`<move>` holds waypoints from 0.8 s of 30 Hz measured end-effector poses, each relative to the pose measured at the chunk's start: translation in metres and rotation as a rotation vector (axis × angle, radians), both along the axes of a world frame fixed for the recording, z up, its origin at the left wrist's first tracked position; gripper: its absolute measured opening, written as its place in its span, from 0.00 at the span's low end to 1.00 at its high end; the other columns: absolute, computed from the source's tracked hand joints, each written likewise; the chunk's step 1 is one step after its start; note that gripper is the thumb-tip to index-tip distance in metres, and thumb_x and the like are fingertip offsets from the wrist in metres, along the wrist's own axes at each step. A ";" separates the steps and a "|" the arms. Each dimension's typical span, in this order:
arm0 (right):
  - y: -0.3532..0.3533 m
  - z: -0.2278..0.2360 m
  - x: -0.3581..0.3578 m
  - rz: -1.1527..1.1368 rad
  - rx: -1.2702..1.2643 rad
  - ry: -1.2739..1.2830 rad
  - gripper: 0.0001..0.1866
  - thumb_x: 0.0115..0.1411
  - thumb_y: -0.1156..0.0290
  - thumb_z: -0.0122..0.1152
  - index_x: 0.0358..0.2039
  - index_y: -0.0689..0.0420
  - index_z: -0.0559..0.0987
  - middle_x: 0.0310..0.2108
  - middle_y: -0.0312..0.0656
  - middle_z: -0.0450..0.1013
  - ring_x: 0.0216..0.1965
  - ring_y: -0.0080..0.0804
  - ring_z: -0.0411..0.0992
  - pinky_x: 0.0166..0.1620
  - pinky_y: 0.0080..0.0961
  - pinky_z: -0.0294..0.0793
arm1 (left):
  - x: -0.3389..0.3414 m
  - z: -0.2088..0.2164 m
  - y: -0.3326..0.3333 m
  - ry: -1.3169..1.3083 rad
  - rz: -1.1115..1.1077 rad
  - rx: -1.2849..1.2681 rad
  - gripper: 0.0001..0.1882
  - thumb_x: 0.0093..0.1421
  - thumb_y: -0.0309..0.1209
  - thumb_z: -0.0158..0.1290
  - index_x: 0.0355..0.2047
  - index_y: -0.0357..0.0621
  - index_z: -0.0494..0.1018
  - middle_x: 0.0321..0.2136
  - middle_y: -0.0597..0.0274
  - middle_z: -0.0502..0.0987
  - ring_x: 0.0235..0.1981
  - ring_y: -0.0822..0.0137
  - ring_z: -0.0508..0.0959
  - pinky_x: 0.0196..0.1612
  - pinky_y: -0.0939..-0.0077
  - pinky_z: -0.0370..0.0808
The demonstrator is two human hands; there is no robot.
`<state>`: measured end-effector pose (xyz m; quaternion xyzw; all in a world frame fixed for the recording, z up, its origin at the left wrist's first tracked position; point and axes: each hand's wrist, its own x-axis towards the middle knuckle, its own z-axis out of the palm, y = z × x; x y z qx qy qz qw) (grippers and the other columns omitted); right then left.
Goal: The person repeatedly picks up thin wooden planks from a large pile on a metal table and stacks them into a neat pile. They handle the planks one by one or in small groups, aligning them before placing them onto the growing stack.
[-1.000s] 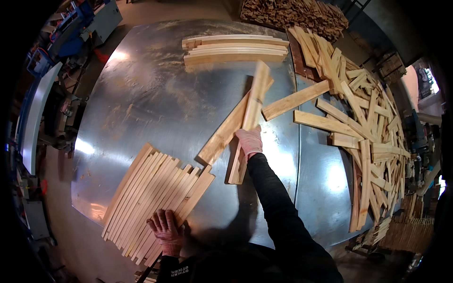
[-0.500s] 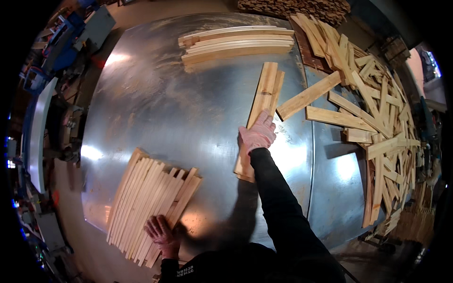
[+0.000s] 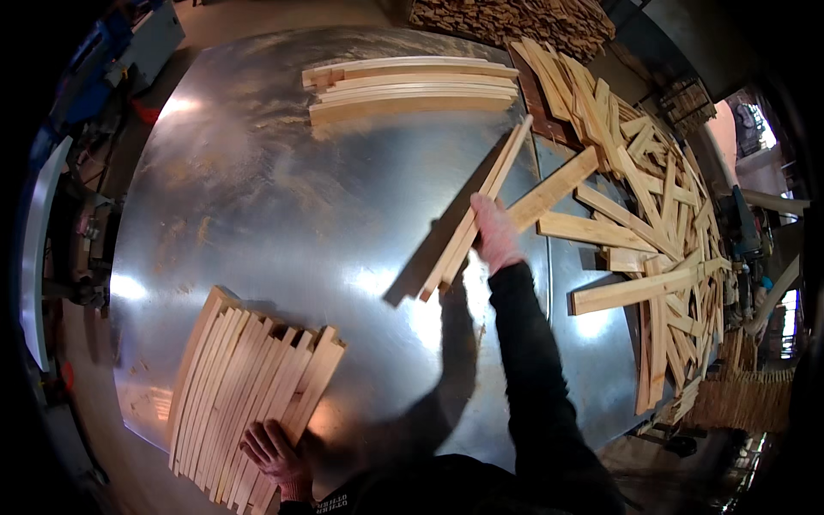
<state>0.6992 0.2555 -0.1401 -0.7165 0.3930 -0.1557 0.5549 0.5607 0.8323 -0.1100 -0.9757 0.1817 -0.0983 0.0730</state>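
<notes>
My right hand (image 3: 498, 233) grips two narrow wooden slats (image 3: 461, 247) side by side, thumb on the near side. They stand tilted on edge above the metal tabletop (image 3: 283, 215), with a dark shadow to their left; whether their lower ends touch the metal I cannot tell. At the lower left, my left hand (image 3: 276, 455) lies with fingers outstretched on the near end of a row of slats (image 3: 232, 386) set close together. Both hands wear pinkish gloves.
A neat stack of slats (image 3: 412, 90) lies at the far side. On the right is a tangled heap of boards (image 3: 678, 206); a single board (image 3: 554, 184) reaches from it toward my right hand. Machines (image 3: 99, 77) line the left. More stacked wood (image 3: 515, 19) stands beyond the table.
My right hand, earlier flat on the two slats, has closed round them and tipped them up on edge. One heap board now juts farther left. The whole view has shifted slightly.
</notes>
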 end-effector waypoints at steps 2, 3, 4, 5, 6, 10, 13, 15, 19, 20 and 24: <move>-0.055 0.004 0.023 0.426 -0.779 0.138 0.36 0.42 0.72 0.70 0.55 0.53 0.70 0.50 0.49 0.73 0.52 0.47 0.71 0.56 0.30 0.72 | 0.010 -0.007 -0.002 -0.043 -0.066 -0.024 0.37 0.66 0.55 0.44 0.61 0.33 0.62 0.60 0.34 0.63 0.62 0.31 0.63 0.63 0.31 0.58; -0.070 0.004 0.046 0.605 -1.114 0.169 0.35 0.39 0.78 0.72 0.52 0.52 0.74 0.49 0.46 0.74 0.51 0.46 0.72 0.55 0.29 0.73 | 0.004 -0.011 0.003 -0.030 -0.012 0.017 0.37 0.66 0.55 0.44 0.60 0.34 0.63 0.60 0.35 0.65 0.61 0.31 0.64 0.62 0.31 0.59; -0.082 -0.001 0.070 0.669 -1.145 0.334 0.33 0.41 0.77 0.71 0.52 0.52 0.74 0.49 0.44 0.75 0.51 0.44 0.72 0.57 0.30 0.72 | 0.005 -0.021 0.007 -0.015 0.030 0.053 0.36 0.65 0.55 0.44 0.60 0.35 0.64 0.59 0.36 0.66 0.60 0.32 0.65 0.62 0.32 0.60; -0.095 -0.008 0.090 0.746 -1.173 0.502 0.31 0.43 0.76 0.71 0.51 0.51 0.75 0.48 0.42 0.76 0.52 0.43 0.73 0.58 0.31 0.70 | 0.007 -0.027 0.011 -0.153 -0.054 0.024 0.30 0.67 0.50 0.44 0.57 0.36 0.65 0.60 0.35 0.65 0.61 0.34 0.67 0.61 0.32 0.61; -0.109 -0.015 0.109 0.527 -0.873 0.370 0.27 0.47 0.75 0.67 0.51 0.51 0.75 0.47 0.41 0.77 0.52 0.42 0.73 0.59 0.31 0.70 | 0.007 -0.031 0.015 -0.183 -0.067 0.019 0.25 0.69 0.43 0.41 0.57 0.36 0.66 0.60 0.34 0.66 0.61 0.38 0.69 0.60 0.32 0.64; -0.159 -0.029 0.174 0.307 -0.470 0.288 0.17 0.61 0.71 0.54 0.51 0.51 0.75 0.44 0.39 0.79 0.51 0.42 0.74 0.60 0.32 0.68 | 0.021 -0.015 -0.005 -0.202 -0.014 -0.043 0.23 0.67 0.45 0.46 0.54 0.41 0.71 0.55 0.44 0.71 0.55 0.40 0.73 0.54 0.31 0.68; -0.205 -0.024 0.196 0.304 -0.561 0.405 0.16 0.65 0.70 0.48 0.51 0.52 0.76 0.46 0.38 0.78 0.50 0.44 0.74 0.58 0.33 0.69 | 0.026 0.003 -0.024 -0.147 -0.019 -0.022 0.17 0.70 0.40 0.46 0.46 0.40 0.73 0.49 0.47 0.74 0.46 0.39 0.78 0.48 0.31 0.72; -0.163 0.011 0.226 0.266 -0.491 0.424 0.18 0.64 0.71 0.49 0.53 0.50 0.75 0.50 0.38 0.77 0.51 0.45 0.73 0.56 0.33 0.71 | 0.010 -0.012 -0.010 -0.191 -0.047 0.065 0.18 0.70 0.41 0.45 0.47 0.39 0.73 0.49 0.46 0.74 0.46 0.39 0.78 0.48 0.34 0.74; -0.152 0.021 0.231 0.877 -1.348 0.261 0.20 0.64 0.74 0.48 0.56 0.47 0.75 0.56 0.36 0.75 0.57 0.43 0.69 0.58 0.33 0.71 | 0.034 0.035 -0.045 0.094 -0.043 0.055 0.25 0.63 0.46 0.53 0.43 0.31 0.70 0.40 0.40 0.71 0.43 0.33 0.74 0.51 0.27 0.68; -0.146 0.018 0.226 0.847 -1.298 0.214 0.20 0.65 0.74 0.46 0.56 0.46 0.75 0.56 0.35 0.74 0.58 0.43 0.68 0.58 0.32 0.70 | 0.026 0.029 -0.036 0.070 -0.093 0.091 0.24 0.63 0.40 0.53 0.47 0.28 0.70 0.44 0.39 0.71 0.46 0.30 0.74 0.52 0.23 0.67; -0.055 0.033 0.135 0.479 -0.004 -0.068 0.24 0.61 0.67 0.58 0.59 0.52 0.72 0.56 0.38 0.75 0.54 0.47 0.72 0.62 0.30 0.68 | 0.006 -0.015 0.007 -0.249 -0.138 0.117 0.21 0.66 0.41 0.54 0.52 0.39 0.73 0.52 0.47 0.74 0.47 0.41 0.78 0.48 0.32 0.73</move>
